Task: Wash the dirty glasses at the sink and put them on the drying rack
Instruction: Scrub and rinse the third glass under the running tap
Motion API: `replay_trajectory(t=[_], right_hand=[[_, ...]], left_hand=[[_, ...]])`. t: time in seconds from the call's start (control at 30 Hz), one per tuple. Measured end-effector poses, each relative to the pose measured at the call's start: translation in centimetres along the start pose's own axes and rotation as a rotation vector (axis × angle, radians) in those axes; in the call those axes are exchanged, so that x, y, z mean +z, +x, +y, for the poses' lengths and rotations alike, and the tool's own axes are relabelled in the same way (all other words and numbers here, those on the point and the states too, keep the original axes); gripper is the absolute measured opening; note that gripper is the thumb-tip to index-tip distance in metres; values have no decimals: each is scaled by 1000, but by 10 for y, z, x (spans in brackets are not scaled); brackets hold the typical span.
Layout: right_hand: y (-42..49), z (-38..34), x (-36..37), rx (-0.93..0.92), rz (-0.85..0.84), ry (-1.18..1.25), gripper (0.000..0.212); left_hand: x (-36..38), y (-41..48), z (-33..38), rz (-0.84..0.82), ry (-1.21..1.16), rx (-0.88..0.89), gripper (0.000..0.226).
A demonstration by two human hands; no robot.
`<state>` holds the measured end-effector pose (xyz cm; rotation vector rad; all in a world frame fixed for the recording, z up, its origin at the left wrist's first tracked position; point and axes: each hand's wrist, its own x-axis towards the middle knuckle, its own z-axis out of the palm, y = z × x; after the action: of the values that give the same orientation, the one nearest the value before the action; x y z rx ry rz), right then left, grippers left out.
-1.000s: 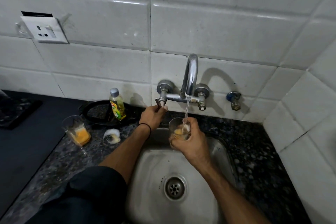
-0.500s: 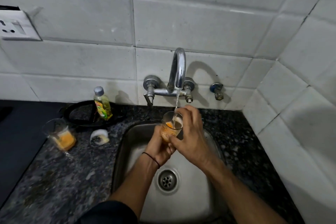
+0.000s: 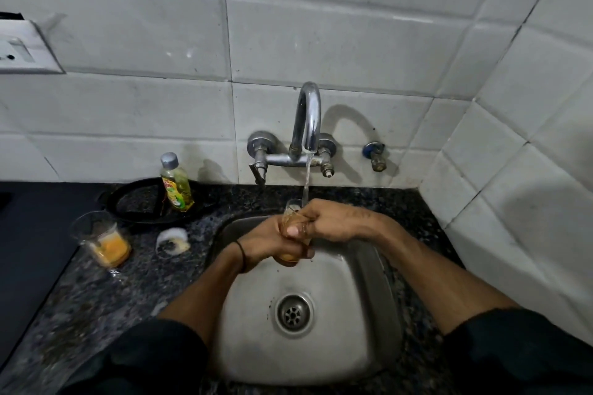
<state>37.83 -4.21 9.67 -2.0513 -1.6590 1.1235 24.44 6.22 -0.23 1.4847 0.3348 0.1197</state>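
Observation:
Over the steel sink (image 3: 349,346) both hands hold one small glass (image 3: 292,209) with orange liquid inside, directly under the running tap (image 3: 307,125). Water streams into its mouth. My left hand (image 3: 269,242) wraps the glass from the left and below. My right hand (image 3: 330,221) grips it from the right, fingers curled over its side. Most of the glass is hidden by the fingers. A second dirty glass (image 3: 104,242) with orange residue stands on the counter at the left.
A dish-soap bottle (image 3: 176,184) stands on a black round plate (image 3: 141,202) behind the second glass. A white scrub pad (image 3: 173,240) lies by the sink's left rim. Dark granite counter (image 3: 96,298) surrounds the sink; white tiled walls close in behind and at right.
My left hand left the tap handle and came down onto the glass. The glass dropped slightly lower under the stream, and my right hand turned further over it.

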Motion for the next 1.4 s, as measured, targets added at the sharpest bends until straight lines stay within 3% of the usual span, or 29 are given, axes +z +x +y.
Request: replay_trajectory(t=[0.07, 0.17, 0.23, 0.3, 0.37, 0.47, 0.5, 0.6, 0.67, 0.73, 0.9, 0.97, 1.03, 1.1, 1.27, 1.33, 1.4], right_hand=[[4, -4, 6, 23, 25, 61, 34], [19, -14, 18, 93, 149, 195, 57], [31, -22, 18, 201, 239, 77, 62], [35, -22, 16, 156, 193, -67, 56], [27, -15, 10, 25, 98, -142, 42], [15, -1, 5, -86, -15, -126, 34], [14, 2, 7, -73, -1, -62, 34], [24, -5, 17, 32, 161, 209, 47], [31, -16, 17, 146, 210, 177, 50], [29, -20, 12, 143, 179, 41, 43], [13, 2, 1, 80, -33, 136, 22], [22, 3, 9, 140, 70, 288, 23], [34, -5, 16, 251, 303, 493, 48], [44, -15, 20, 242, 447, 465, 55], [32, -6, 18, 32, 386, -46, 53], [34, 0, 21, 3, 406, 10, 49], [47, 4, 25, 101, 527, 248, 40]], left_hand=[[1, 7, 2, 170, 179, 40, 34], [17, 17, -17, 599, 435, 149, 50], [37, 20, -26, 752, 389, 208, 51], [44, 17, -26, 815, 370, 249, 48], [31, 14, -21, 713, 375, 234, 46], [2, 13, -11, 299, 278, 155, 43], [1, 13, -7, 275, 315, 131, 41], [14, 20, -6, 607, 583, 123, 46], [29, 24, -11, 754, 646, 165, 44], [31, 22, -11, 704, 542, 184, 39], [-6, 9, 6, 315, 545, 156, 45], [1, 9, 5, 410, 585, 136, 46], [19, 10, 1, 632, 736, 164, 55], [31, 8, 1, 725, 703, 188, 61], [3, 12, 6, 416, 425, 85, 51], [5, 15, 8, 459, 438, 39, 55], [21, 17, 10, 656, 572, 18, 58]])
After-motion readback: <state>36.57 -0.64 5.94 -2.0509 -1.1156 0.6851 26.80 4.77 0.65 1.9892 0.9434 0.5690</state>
